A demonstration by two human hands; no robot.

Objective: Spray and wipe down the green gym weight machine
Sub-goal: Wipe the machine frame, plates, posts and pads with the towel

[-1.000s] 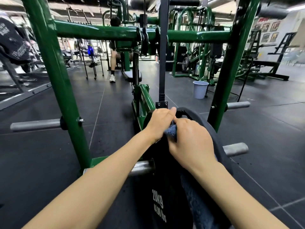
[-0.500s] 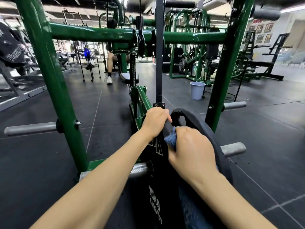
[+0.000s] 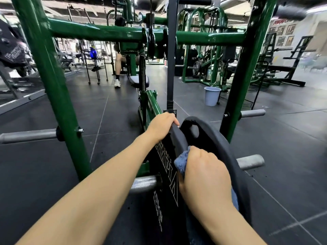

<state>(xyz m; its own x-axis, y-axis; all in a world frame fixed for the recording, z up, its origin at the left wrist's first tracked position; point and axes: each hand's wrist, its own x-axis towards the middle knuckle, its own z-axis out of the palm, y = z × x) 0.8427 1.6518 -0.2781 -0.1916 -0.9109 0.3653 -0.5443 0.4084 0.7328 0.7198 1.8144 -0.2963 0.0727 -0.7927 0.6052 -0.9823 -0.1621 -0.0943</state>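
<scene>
left hand grips weight plate top edge, centre frame | right hand fingers curl round blue cloth on plate, green machine behind | risk: plate tips or rolls if steadying grip slackens

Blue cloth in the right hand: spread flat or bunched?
Bunched. The right hand grips the blue cloth against the black weight plate; a crumpled wad sticks out past the knuckles, and the rest hangs below the wrist.

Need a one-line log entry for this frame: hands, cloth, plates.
left hand: grips near plate top rim | right hand: holds blue cloth between plates | far plate: upright | phase: wiping
</scene>
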